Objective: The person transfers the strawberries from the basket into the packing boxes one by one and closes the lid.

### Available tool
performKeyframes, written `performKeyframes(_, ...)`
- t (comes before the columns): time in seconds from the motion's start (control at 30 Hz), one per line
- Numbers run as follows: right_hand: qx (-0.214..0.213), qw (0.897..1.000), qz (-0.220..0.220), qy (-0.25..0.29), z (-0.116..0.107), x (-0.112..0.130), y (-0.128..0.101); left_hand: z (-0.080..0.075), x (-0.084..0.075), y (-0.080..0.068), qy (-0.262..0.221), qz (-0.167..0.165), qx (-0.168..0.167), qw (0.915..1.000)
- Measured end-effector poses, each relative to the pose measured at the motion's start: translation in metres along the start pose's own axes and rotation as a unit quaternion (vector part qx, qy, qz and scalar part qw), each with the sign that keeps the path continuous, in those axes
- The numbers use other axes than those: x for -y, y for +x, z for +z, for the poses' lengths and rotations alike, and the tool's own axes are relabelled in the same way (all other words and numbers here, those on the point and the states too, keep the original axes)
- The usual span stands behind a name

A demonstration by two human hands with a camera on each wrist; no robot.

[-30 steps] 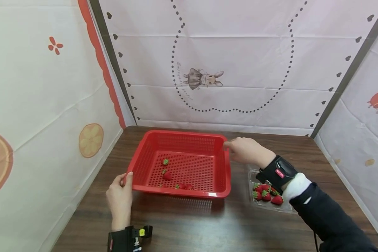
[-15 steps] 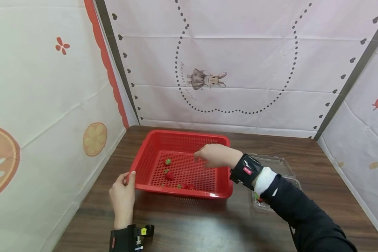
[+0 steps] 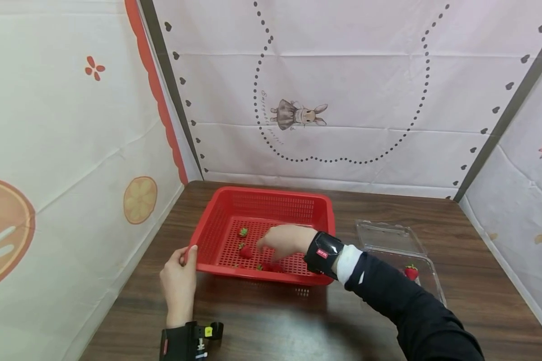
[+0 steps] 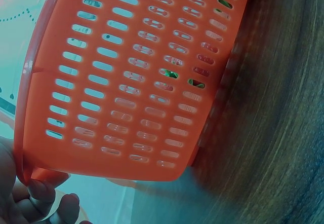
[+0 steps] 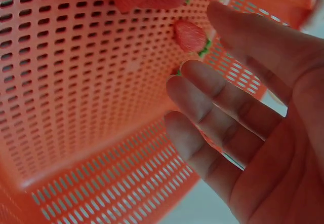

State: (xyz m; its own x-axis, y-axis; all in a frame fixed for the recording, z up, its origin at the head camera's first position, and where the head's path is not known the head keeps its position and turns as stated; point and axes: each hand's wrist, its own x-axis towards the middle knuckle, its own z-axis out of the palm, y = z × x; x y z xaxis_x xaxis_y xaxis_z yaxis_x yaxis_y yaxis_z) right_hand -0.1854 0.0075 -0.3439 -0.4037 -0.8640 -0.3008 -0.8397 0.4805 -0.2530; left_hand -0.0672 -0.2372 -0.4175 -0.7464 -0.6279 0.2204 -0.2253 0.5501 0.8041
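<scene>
A red perforated basket (image 3: pixel 318 210) stands on the dark wooden table (image 3: pixel 262 321). My left hand (image 3: pixel 180 273) grips its near left corner, thumb on the rim; in the left wrist view the curled fingers (image 4: pixel 43 191) sit under that corner of the basket (image 4: pixel 126 82). My right hand (image 3: pixel 275 240) reaches into the basket with straight fingers (image 5: pixel 212 87) and holds nothing. Its fingertips hover just right of a strawberry (image 3: pixel 245 250) (image 5: pixel 190 35). Another strawberry (image 3: pixel 243 231) lies farther back, and more lie along the near wall (image 3: pixel 265 267).
A clear plastic clamshell box (image 3: pixel 390 235) lies open on the table right of the basket, with one strawberry (image 3: pixel 411 272) showing beside my right sleeve. Patterned cloth walls (image 3: pixel 343 100) close off the back and both sides.
My right hand has moved left from the basket's far right corner down into the basket, toward the strawberries near its front wall. The left hand has kept its hold on the corner.
</scene>
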Motion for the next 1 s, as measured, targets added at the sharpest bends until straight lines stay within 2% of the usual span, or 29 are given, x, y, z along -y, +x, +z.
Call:
performKeyframes(0.57, 0.045, 0.999, 0.011, 0.027, 0.025, -0.001, 0.028, -0.002, 0.0, 0.0, -0.002, -0.002, 0.0, 1.0)
performKeyframes(1.0, 0.057, 0.997, -0.043, -0.002, 0.035, -0.004, 0.039, -0.002, 0.0, 0.0, -0.006, 0.011, -0.004, 0.9999)
